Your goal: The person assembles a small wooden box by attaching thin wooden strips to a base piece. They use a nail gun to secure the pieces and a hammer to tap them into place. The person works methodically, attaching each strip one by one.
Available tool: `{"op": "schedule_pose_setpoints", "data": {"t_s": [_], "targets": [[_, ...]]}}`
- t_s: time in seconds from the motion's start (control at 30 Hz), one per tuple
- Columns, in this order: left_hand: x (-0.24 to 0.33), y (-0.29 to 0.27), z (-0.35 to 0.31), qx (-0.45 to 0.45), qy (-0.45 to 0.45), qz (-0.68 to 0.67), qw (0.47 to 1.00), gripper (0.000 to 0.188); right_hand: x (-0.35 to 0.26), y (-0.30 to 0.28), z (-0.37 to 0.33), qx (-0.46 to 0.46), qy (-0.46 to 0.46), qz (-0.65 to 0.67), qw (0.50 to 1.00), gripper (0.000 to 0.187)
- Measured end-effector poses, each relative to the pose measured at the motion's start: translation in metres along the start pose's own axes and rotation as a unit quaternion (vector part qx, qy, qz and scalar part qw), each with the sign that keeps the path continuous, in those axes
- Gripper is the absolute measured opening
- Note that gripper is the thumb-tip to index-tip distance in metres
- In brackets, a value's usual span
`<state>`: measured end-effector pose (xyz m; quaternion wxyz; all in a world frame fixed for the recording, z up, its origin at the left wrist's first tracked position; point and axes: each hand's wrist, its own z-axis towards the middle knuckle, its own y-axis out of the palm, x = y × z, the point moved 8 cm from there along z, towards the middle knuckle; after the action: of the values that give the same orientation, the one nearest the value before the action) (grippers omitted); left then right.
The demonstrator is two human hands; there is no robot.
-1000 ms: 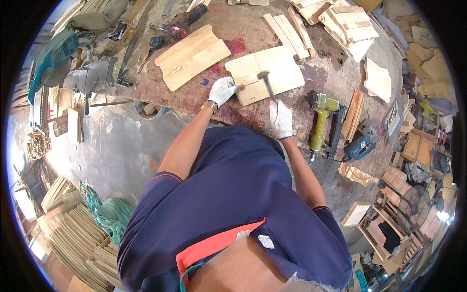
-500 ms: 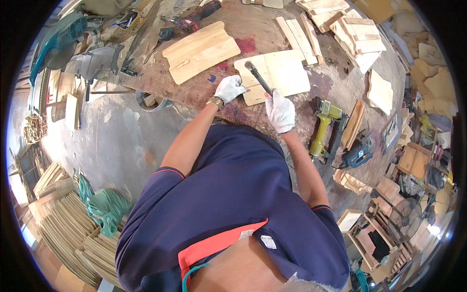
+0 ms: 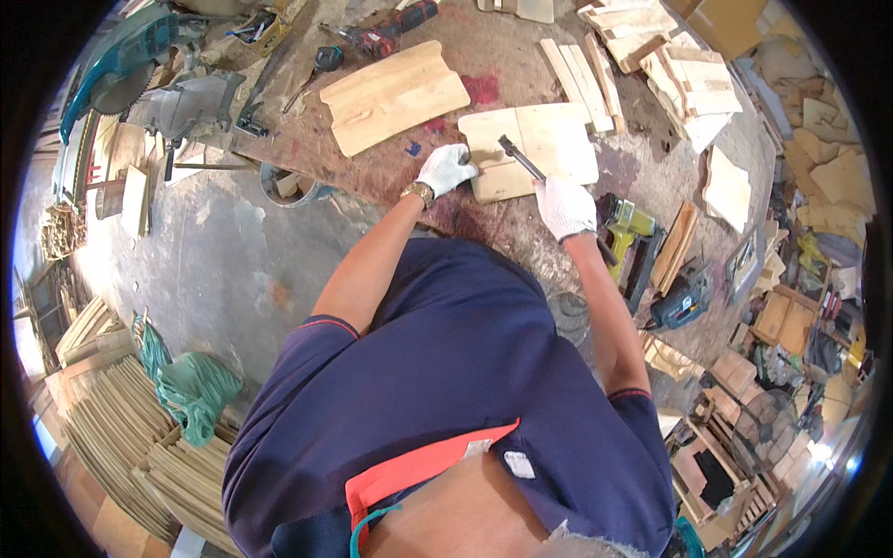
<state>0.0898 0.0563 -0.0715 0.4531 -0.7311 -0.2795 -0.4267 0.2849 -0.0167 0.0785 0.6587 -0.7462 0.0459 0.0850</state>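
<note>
A pale wooden panel (image 3: pixel 562 139) made of joined boards lies flat on the workbench in front of me. My right hand (image 3: pixel 566 208), in a white glove, is closed round the handle of a hammer (image 3: pixel 526 165). The hammer's dark head is over the left half of the panel; whether it touches the wood I cannot tell. My left hand (image 3: pixel 445 171), gloved too and with a watch at the wrist, has its fingers curled against the panel's left edge. A second wooden panel (image 3: pixel 395 99) with notched ends rests beyond my left hand.
A yellow-green nail gun (image 3: pixel 630 223) and a blue jigsaw (image 3: pixel 681 302) lie to the right. Wood strips (image 3: pixel 579 84) and stacked offcuts (image 3: pixel 690 79) are at the far right. Far left are a red drill (image 3: pixel 377 42) and a teal mitre saw (image 3: pixel 116 70). A bucket (image 3: pixel 285 186) stands below the bench edge.
My right hand and the hammer have moved right and a little nearer to me. My left hand stays at the panel's left edge. The whole view has shifted slightly.
</note>
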Motion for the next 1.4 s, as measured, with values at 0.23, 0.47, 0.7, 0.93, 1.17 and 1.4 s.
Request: {"op": "schedule_pose_setpoints", "data": {"t_s": [0.23,0.47,0.7,0.93,1.17,1.4], "targets": [[-0.008,0.005,0.002,-0.044,-0.038,-0.007,0.998,0.035,-0.005,0.004,-0.009,0.1,0.013,0.104,0.989,0.032],[-0.001,0.003,0.003,-0.028,0.03,-0.055,0.998,0.038,0.001,0.011,-0.022,0.076,0.018,0.04,0.996,0.037],[-0.007,0.006,-0.004,-0.077,-0.076,-0.122,0.987,0.026,0.018,0.078,-0.036,-0.047,0.129,0.085,0.987,0.038],[0.008,0.001,0.002,-0.094,-0.125,-0.016,0.988,0.045,0.016,0.05,-0.017,-0.002,0.049,0.13,0.99,0.03],[0.01,0.002,0.004,-0.08,-0.115,0.049,0.989,0.051,0.002,-0.023,0.007,0.249,-0.024,0.147,0.957,0.021],[0.013,-0.003,0.003,-0.035,-0.084,0.048,0.995,0.05,0.032,-0.016,0.014,0.189,-0.055,0.015,0.98,0.022]]}}
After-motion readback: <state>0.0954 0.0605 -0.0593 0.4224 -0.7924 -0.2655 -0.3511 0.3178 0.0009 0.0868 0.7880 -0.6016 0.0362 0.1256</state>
